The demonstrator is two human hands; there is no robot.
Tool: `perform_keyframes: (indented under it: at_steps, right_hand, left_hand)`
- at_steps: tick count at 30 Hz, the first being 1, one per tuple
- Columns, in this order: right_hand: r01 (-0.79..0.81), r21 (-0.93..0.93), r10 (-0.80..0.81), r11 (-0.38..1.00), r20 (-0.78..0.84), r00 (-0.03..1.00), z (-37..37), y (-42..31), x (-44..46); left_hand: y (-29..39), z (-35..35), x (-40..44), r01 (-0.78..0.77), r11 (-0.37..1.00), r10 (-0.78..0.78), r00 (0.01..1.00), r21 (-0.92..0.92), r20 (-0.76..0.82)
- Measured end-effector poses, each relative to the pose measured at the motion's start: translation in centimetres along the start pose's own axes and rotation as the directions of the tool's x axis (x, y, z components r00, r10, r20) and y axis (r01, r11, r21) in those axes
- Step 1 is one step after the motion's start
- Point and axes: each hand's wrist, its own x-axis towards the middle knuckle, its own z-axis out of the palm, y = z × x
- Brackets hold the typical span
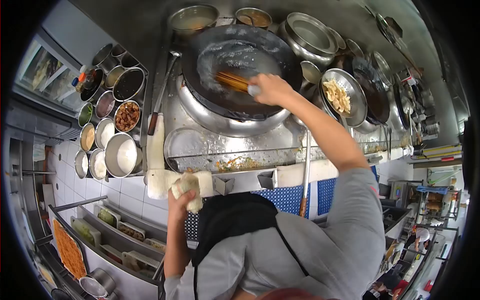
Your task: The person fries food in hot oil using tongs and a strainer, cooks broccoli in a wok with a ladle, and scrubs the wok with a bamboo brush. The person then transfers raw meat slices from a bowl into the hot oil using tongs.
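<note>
My right hand is closed round the handle end of a bamboo wok brush, whose bristles are over the inside of a large dark wok. Whitish, wet-looking streaks cover part of the wok's inner surface. Low on the left, my left hand grips a bunched, off-white cloth near the front edge of the stove. A ladle with a wooden handle lies along the wok's left side.
Metal pots of ingredients crowd the left side. A strainer holding pale food pieces rests to the right. Scraps lie on the stove's front strip. A long-handled tool juts over the front edge. Another person appears far right.
</note>
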Motion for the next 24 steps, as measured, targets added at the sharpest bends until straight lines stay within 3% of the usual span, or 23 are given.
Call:
perform_keyframes:
  at_steps: [1, 3, 5, 6, 7, 9, 11, 13, 15, 17, 19, 21, 22, 23, 24]
  right_hand:
    - [0.021, -0.102, -0.02, 0.995, 0.011, 1.0, -0.4, 0.5, 0.1]
    - [0.002, -0.158, -0.022, 0.987, -0.122, 0.992, -0.9, 1.5, 3.4]
    - [-0.146, 0.048, 0.15, 0.988, -0.094, 0.984, -0.1, 2.3, 10.9]
    - [-0.174, 0.061, 0.179, 0.983, -0.079, 0.981, -0.4, 0.3, 11.0]
    - [-0.205, 0.072, 0.21, 0.976, -0.066, 0.976, -1.8, -2.1, 10.7]
    - [-0.278, 0.304, 0.262, 0.911, 0.094, 0.961, -3.7, -6.4, 7.0]
    - [-0.253, 0.422, 0.183, 0.871, 0.198, 0.963, -3.6, -8.7, 3.3]
    - [-0.196, 0.416, 0.122, 0.888, 0.197, 0.973, -3.9, -9.3, -2.6]
    - [0.109, 0.194, -0.116, 0.975, 0.022, 0.993, -3.0, -6.2, -7.9]
    - [0.059, -0.053, -0.058, 0.997, 0.02, 0.998, -5.2, -2.6, -11.3]
    - [-0.066, -0.099, 0.067, 0.993, 0.011, 0.998, -8.7, -0.7, -12.4]
    - [-0.053, -0.025, 0.051, 0.998, -0.075, 0.996, -8.5, 0.1, -11.0]
    - [-0.042, 0.014, 0.043, 0.999, -0.119, 0.992, -8.1, -0.2, -10.4]
    - [-0.158, 0.168, 0.158, 0.973, 0.016, 0.987, -8.7, -3.0, -10.4]
    - [-0.169, 0.19, 0.156, 0.967, 0.082, 0.984, -7.9, -4.0, -9.7]
  left_hand:
    - [0.6, -0.3, 0.3, -0.008, 1.0, 0.008, 1.0, 0.005, 0.008]
    - [0.9, -1.6, -0.9, 0.015, 1.0, -0.016, 1.0, 0.026, 0.006]
    - [1.4, -0.7, -0.7, -0.005, 1.0, 0.005, 1.0, 0.017, -0.021]
    - [1.7, -0.2, -0.3, -0.021, 1.0, 0.021, 1.0, 0.022, -0.018]
    - [1.8, 0.3, 0.1, -0.036, 0.999, 0.037, 0.999, 0.025, -0.012]
    - [1.1, 0.1, 1.0, -0.026, 0.999, 0.024, 0.999, 0.034, 0.044]
    - [0.2, -0.4, 1.6, -0.005, 0.999, 0.002, 0.997, 0.039, 0.08]
    - [-0.2, -1.0, 1.4, 0.031, 0.999, -0.032, 0.998, 0.034, 0.048]
    - [-0.2, -1.5, 1.0, 0.064, 0.998, -0.064, 0.998, 0.006, -0.004]
    - [0.3, -1.6, 1.0, 0.039, 0.995, -0.035, 0.998, -0.088, 0.047]
    - [0.6, -1.0, 1.2, 0.079, 0.987, -0.065, 0.993, -0.143, 0.098]
    - [1.1, 1.5, 3.4, 0.162, 0.973, -0.139, 0.979, -0.162, 0.149]
    - [1.4, 4.1, 4.6, 0.1, 0.982, -0.076, 0.986, -0.16, 0.149]
    - [1.7, 7.1, 5.8, 0.039, 0.987, -0.016, 0.989, -0.156, 0.149]
    - [1.8, 9.6, 7.3, 0.064, 0.988, -0.041, 0.987, -0.142, 0.157]
